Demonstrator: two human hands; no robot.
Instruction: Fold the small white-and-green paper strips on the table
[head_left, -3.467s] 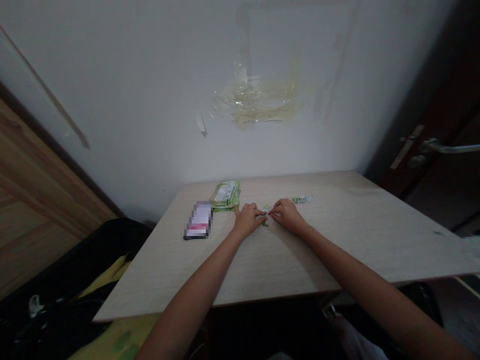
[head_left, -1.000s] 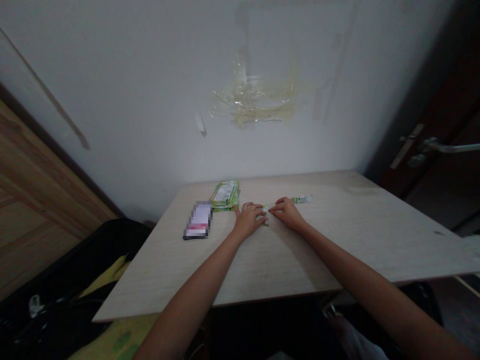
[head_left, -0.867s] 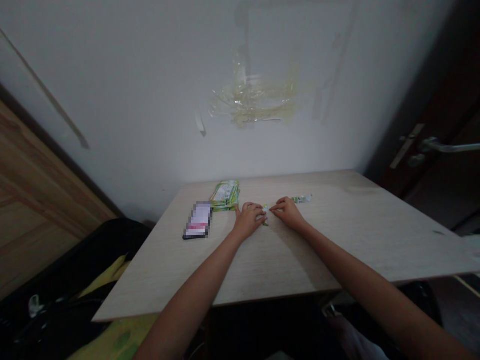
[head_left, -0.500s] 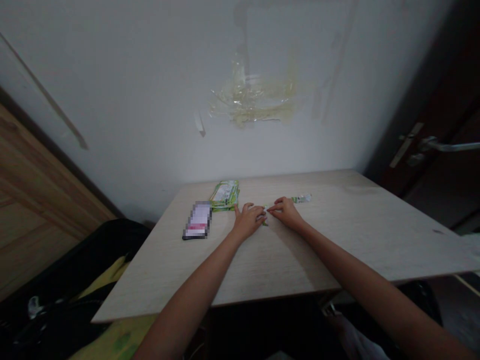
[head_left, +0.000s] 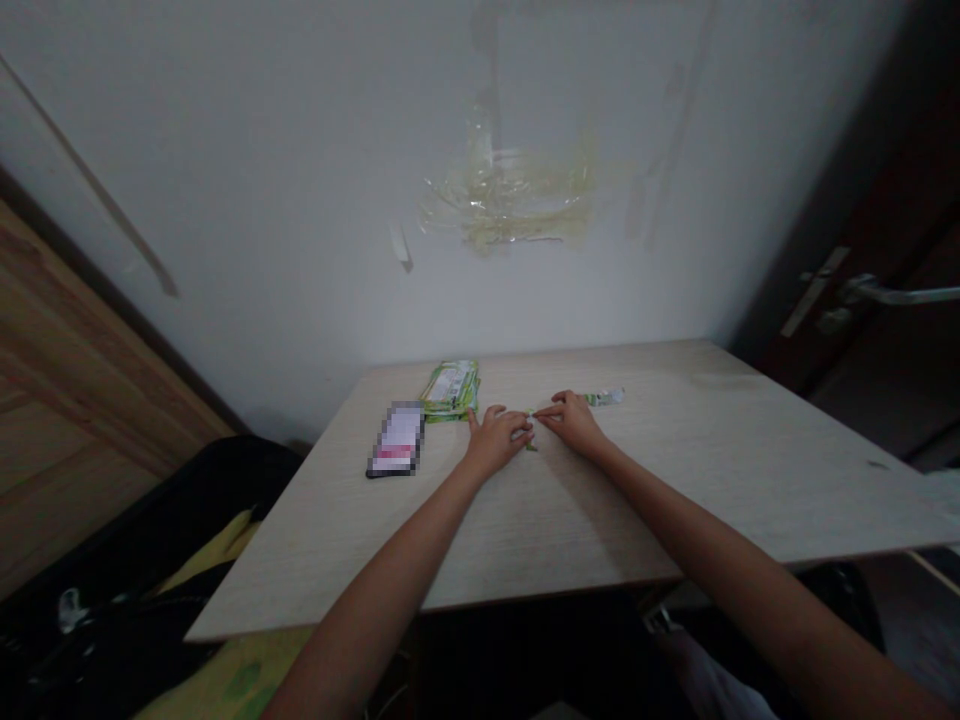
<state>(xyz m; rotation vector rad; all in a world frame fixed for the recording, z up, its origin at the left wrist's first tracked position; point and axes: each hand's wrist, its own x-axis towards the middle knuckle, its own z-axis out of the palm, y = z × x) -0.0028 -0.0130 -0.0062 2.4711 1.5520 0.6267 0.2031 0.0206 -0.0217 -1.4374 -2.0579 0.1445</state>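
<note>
My left hand (head_left: 497, 440) rests on the table, thumb apart, its fingertips curled down on a small green-and-white strip (head_left: 531, 447). Most of that piece is hidden under the fingers, so its kind is unclear. From the other side my right hand (head_left: 576, 424) comes in with thumb and forefinger pinched at the strip's upper end. Just beyond the right hand lies another narrow green-and-silver strip (head_left: 609, 397), flat on the table. A stack of green printed packets (head_left: 451, 388) sits close to the left hand, up and to its left.
A phone (head_left: 397, 440) with a blurred screen lies on the pale wooden table (head_left: 555, 530), left of the packets. Behind the table stands a wall with old clear tape (head_left: 517, 205). A dark door with a metal handle (head_left: 900, 293) is at the right.
Hardly anything differs. My right hand has shifted very slightly up and left at the strip, while the left hand stays in place.
</note>
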